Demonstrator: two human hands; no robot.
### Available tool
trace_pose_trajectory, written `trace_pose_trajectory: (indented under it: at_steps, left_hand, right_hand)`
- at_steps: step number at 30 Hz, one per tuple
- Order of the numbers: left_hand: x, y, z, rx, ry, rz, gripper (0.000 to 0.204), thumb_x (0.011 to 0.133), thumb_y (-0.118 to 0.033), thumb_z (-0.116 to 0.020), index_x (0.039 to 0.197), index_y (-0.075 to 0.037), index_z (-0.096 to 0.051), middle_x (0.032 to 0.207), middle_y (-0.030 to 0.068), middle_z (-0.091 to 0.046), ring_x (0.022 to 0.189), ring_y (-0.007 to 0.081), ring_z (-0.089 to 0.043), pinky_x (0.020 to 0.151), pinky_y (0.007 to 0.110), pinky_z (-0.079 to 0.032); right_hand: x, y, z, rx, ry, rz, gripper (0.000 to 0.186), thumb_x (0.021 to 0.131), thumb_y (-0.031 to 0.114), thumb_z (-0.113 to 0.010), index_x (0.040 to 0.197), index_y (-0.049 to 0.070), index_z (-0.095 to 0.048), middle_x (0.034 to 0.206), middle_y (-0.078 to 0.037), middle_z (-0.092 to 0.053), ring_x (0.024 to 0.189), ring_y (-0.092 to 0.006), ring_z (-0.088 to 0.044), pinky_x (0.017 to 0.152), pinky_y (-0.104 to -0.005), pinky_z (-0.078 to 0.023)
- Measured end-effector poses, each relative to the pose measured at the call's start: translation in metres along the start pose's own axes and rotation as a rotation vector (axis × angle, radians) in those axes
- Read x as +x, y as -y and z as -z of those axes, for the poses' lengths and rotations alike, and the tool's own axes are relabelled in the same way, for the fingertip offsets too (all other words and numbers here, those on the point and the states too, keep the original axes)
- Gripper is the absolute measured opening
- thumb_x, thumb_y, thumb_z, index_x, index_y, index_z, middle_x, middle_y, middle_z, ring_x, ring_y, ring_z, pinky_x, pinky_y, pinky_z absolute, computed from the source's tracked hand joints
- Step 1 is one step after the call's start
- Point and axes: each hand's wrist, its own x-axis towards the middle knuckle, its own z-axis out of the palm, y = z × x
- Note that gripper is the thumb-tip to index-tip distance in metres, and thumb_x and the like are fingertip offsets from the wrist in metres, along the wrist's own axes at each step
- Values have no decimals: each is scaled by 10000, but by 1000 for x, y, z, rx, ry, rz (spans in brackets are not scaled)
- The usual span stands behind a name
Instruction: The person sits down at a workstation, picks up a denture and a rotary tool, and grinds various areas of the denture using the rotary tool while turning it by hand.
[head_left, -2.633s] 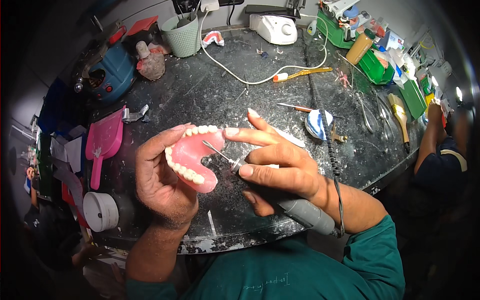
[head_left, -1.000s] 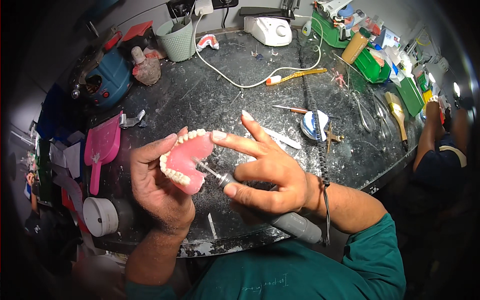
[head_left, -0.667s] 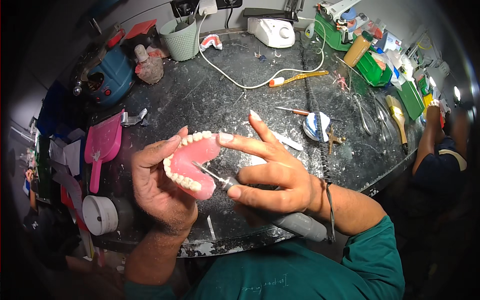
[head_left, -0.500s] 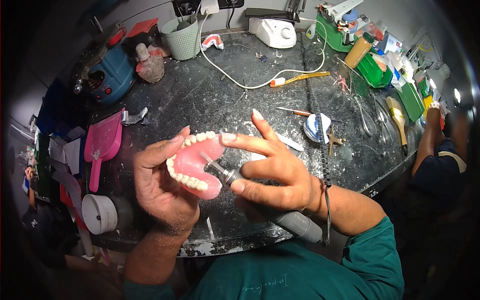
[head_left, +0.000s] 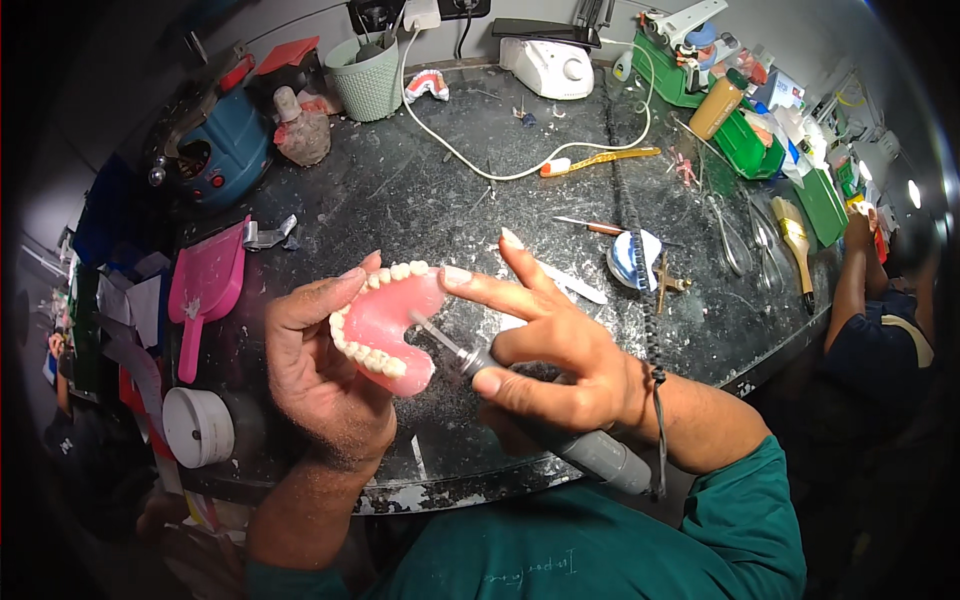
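My left hand [head_left: 325, 365] grips a pink denture [head_left: 372, 312] by its left side, thumb on top near the row of cream teeth. The horseshoe-shaped plate faces up, its open end toward the right. In my right hand [head_left: 565, 355] is a grey rotary handpiece [head_left: 605, 462], held like a pen. Its thin metal bur [head_left: 437, 334] points up and left, the tip at the inner edge of the pink plate. My right index finger rests against the far end of the denture. Pale dust covers my left palm and wrist.
A pink dustpan [head_left: 207, 285] and round white tub [head_left: 199, 427] lie at the left. A white control box [head_left: 547, 68] and its cable [head_left: 480, 172] stand at the back. A toothbrush [head_left: 600, 160], a brush [head_left: 793, 235] and green bins [head_left: 745, 140] are at the right, near another person's arm [head_left: 858, 255].
The handpiece has shifted slightly right and down, so the bur tip sits at the plate's inner edge instead of over its surface. The denture has tilted a little. The other person's arm moved.
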Motion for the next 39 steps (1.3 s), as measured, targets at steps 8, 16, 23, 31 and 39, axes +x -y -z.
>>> trace_pose_trajectory:
  at_steps: [8, 16, 23, 31, 39]
  left_hand:
    - [-1, 0, 1, 18, -16, -10, 673, 738, -339, -867, 1166, 27, -498, 1095, 137, -588, 1042, 230, -643, 1067, 484, -465]
    - [1, 1, 1, 3, 4, -63, 676, 719, -301, -882, 1173, 22, -501, 1088, 129, -585, 1016, 214, -642, 1068, 496, -461]
    - [0, -1, -1, 45, 21, -101, 693, 703, -322, -883, 1177, 13, -507, 1054, 116, -580, 1009, 215, -635, 1076, 503, -449]
    - [1, -1, 1, 68, 57, -140, 724, 684, -368, -880, 1175, 5, -501, 1057, 119, -581, 1004, 224, -639, 1073, 498, -449]
    - [1, 0, 3, 93, 107, -167, 725, 684, -340, -884, 1183, 9, -491, 1067, 128, -578, 1009, 240, -648, 1084, 500, -438]
  right_hand:
    - [6, 2, 3, 24, 36, -43, 365, 796, -61, -709, 1120, 76, -608, 921, -105, -537, 1235, -473, -547, 1057, -755, -247]
    - [2, 1, 1, 16, 30, -18, 322, 788, -49, -723, 1075, 63, -629, 928, -112, -550, 1237, -466, -547, 1060, -756, -238]
    - [-2, -1, -1, 6, -41, 20, 307, 787, 3, -716, 1083, 58, -660, 950, -100, -560, 1225, -436, -562, 1080, -736, -234]
    - [-1, 0, -2, -71, -33, -11, 314, 775, 62, -739, 1082, 90, -678, 944, -66, -578, 1214, -390, -580, 1092, -713, -249]
    - [0, -2, -2, -92, -31, -9, 354, 760, 99, -774, 1098, 107, -672, 950, -51, -587, 1197, -364, -593, 1104, -691, -255]
